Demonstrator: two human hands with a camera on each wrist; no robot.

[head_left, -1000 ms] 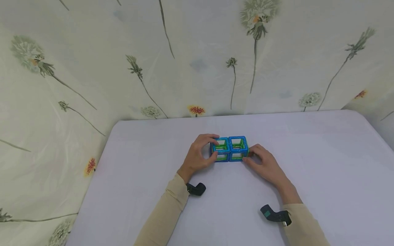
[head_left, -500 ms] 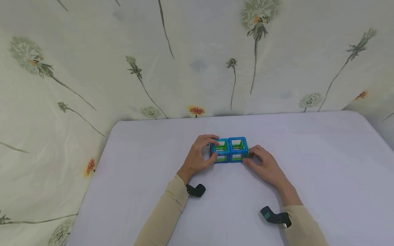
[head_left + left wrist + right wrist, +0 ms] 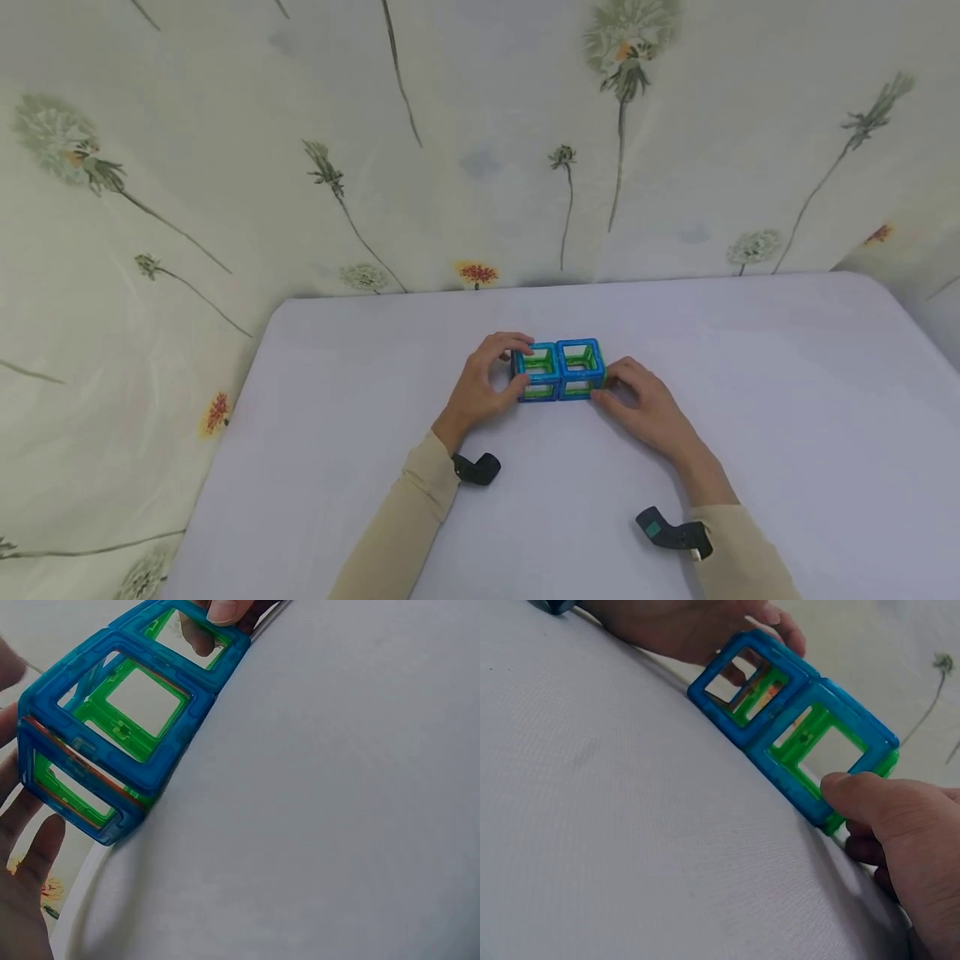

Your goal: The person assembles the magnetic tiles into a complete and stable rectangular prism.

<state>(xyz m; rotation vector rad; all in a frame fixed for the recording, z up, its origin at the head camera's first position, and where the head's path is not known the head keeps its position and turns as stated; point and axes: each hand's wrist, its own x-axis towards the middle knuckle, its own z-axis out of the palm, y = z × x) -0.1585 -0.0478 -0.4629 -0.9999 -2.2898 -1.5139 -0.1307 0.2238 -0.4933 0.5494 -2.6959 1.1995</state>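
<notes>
Two open-framed cubes built of blue and green magnetic tiles stand side by side on the table, touching each other. My left hand (image 3: 480, 382) grips the left cube (image 3: 542, 377), its thumb at the front corner and its fingers reaching round the back. At the other end, my right hand (image 3: 651, 408) pinches the right cube (image 3: 582, 376). In the right wrist view the right thumb (image 3: 847, 791) presses on the blue front tile (image 3: 786, 782), while the other fingers are partly hidden behind. Green tiles show through the blue frames (image 3: 176, 746) in the left wrist view.
A white cloth covers the table (image 3: 337, 375). Behind it hangs a pale curtain (image 3: 480, 192) printed with dandelions. Black cameras (image 3: 477, 468) are strapped to both wrists, below beige sleeves (image 3: 397, 533).
The head view has shifted a little, so everything sits slightly lower in it. Both hands and the two cubes keep their places on the table.
</notes>
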